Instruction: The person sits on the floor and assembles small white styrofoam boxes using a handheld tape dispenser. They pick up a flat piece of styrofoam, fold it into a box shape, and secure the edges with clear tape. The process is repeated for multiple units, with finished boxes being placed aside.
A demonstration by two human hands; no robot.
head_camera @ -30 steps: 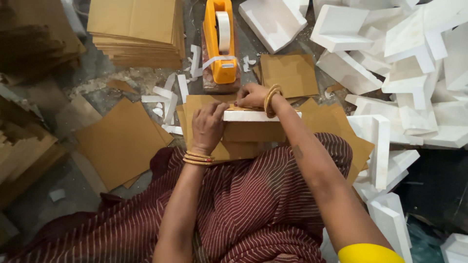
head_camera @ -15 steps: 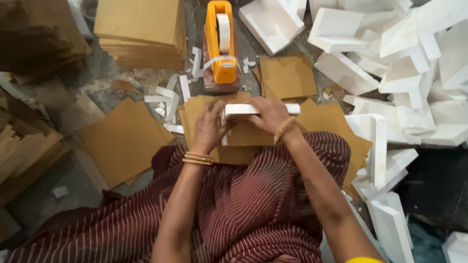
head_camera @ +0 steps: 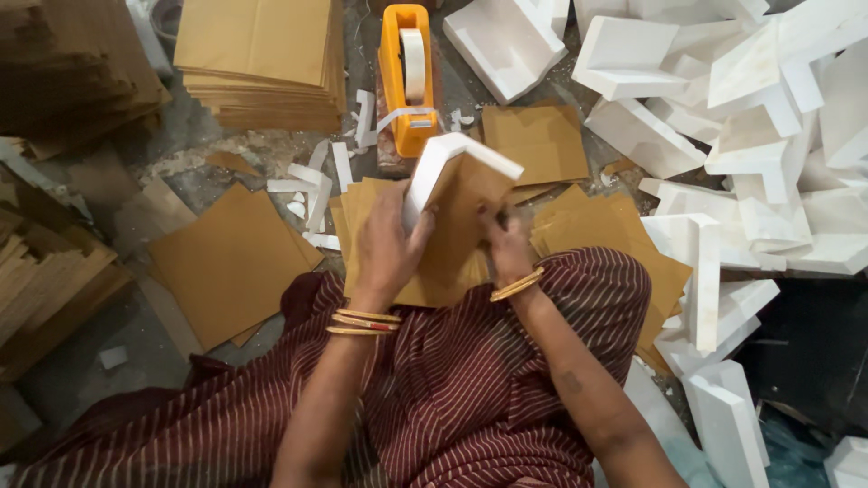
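I hold a white foam corner piece [head_camera: 445, 155] with a brown cardboard sheet [head_camera: 461, 212] set against its inner face, tilted upright above my lap. My left hand [head_camera: 391, 246] grips the piece's left side, bangles on the wrist. My right hand [head_camera: 506, 244] presses the lower right of the cardboard sheet, a gold bangle on its wrist. More loose cardboard sheets [head_camera: 597, 230] lie under the piece on my lap and the floor. An orange tape dispenser [head_camera: 409, 77] with a white roll stands just beyond the piece.
A stack of cardboard sheets [head_camera: 262, 63] sits at the upper left, and another sheet [head_camera: 226, 262] lies on the floor at left. A heap of white foam corner pieces [head_camera: 750, 136] fills the right side. Short white tape strips [head_camera: 316, 181] litter the floor.
The foam piece lay flat across my lap with both hands on top; now it is tipped up on end, with my left hand on its side and my right hand lower on the cardboard.
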